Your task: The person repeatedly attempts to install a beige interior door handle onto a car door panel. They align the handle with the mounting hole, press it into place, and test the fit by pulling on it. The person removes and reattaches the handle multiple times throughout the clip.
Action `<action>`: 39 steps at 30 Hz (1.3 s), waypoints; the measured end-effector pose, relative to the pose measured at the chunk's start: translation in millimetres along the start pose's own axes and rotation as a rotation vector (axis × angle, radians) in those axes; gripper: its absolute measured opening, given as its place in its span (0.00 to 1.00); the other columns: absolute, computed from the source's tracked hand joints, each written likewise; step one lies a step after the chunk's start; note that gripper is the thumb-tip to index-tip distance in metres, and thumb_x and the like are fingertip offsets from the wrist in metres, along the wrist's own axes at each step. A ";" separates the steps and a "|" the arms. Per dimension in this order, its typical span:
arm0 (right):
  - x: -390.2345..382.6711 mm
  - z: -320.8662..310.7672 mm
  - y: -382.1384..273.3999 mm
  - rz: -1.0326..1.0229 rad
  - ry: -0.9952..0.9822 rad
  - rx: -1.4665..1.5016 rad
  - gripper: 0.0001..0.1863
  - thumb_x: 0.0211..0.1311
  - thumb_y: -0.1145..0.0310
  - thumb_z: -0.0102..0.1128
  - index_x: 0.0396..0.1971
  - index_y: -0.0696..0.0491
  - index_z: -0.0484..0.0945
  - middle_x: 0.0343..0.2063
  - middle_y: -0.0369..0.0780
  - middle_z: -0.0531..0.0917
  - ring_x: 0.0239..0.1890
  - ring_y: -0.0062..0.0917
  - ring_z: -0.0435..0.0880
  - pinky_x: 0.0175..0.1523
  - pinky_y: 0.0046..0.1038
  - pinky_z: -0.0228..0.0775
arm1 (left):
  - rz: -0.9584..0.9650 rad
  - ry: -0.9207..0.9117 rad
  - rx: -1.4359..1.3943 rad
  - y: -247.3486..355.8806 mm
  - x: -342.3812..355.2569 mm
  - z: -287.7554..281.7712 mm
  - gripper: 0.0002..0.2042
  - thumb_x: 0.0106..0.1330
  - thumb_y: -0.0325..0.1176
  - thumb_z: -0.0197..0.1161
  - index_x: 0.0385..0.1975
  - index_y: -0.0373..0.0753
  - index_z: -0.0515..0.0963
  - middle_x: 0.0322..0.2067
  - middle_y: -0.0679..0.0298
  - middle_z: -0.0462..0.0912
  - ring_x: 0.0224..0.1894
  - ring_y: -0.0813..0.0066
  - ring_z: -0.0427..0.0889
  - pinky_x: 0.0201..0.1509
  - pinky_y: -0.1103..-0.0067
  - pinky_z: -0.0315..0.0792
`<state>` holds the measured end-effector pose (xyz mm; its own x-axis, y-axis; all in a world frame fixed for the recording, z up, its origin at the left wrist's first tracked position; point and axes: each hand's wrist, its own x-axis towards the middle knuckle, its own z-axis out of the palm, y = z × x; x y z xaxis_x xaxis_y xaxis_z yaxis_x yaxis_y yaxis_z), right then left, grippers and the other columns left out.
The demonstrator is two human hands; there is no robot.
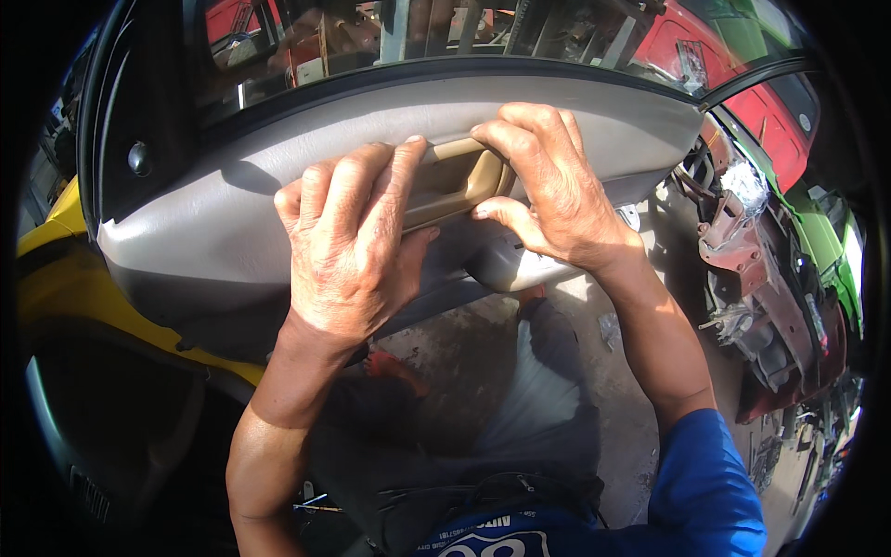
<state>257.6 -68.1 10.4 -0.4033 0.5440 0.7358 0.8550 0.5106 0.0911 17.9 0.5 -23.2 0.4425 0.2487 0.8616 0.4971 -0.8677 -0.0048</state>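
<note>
Tan trim pc (478,178) x1, held btwn 2 hands (351,246)

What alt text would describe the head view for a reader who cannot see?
A person's left hand and right hand hold opposite ends of a tan trim piece at a grey car door panel, below the window. Worn vehicle parts are to the right.

Gripping tan trim piece (483,174) near both ends with left hand (345,232) and right hand (562,197). Held at grey door panel (269,153), below window (445,32).
</note>
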 end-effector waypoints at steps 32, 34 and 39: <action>-164.9 57.3 33.2 0.831 -0.050 -0.136 0.23 0.66 0.53 0.75 0.44 0.59 0.83 0.42 0.45 0.85 0.49 0.44 0.83 0.64 0.43 0.71 | 0.004 -0.175 0.145 12.8 14.7 8.6 0.46 0.50 0.41 0.83 0.75 0.47 0.74 0.72 0.65 0.77 0.78 0.63 0.71 0.72 0.64 0.53; -175.9 63.9 45.8 0.773 -0.107 -0.191 0.24 0.69 0.49 0.72 0.43 0.58 0.84 0.41 0.45 0.85 0.48 0.43 0.83 0.66 0.44 0.67 | 0.037 -0.179 0.148 8.2 13.1 10.3 0.44 0.52 0.42 0.83 0.75 0.47 0.75 0.72 0.65 0.78 0.78 0.65 0.72 0.72 0.64 0.53; -177.9 65.9 53.4 0.785 -0.116 -0.075 0.22 0.73 0.50 0.67 0.29 0.56 0.86 0.24 0.44 0.85 0.36 0.43 0.84 0.65 0.44 0.65 | 0.086 -0.179 0.208 0.5 9.5 10.1 0.46 0.53 0.47 0.83 0.76 0.46 0.74 0.74 0.65 0.77 0.80 0.64 0.70 0.86 0.54 0.36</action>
<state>353.5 -93.7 -159.9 0.2978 0.7943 0.5295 0.9216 -0.0946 -0.3764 29.9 6.8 -20.2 0.6051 0.2656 0.7505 0.5859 -0.7868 -0.1940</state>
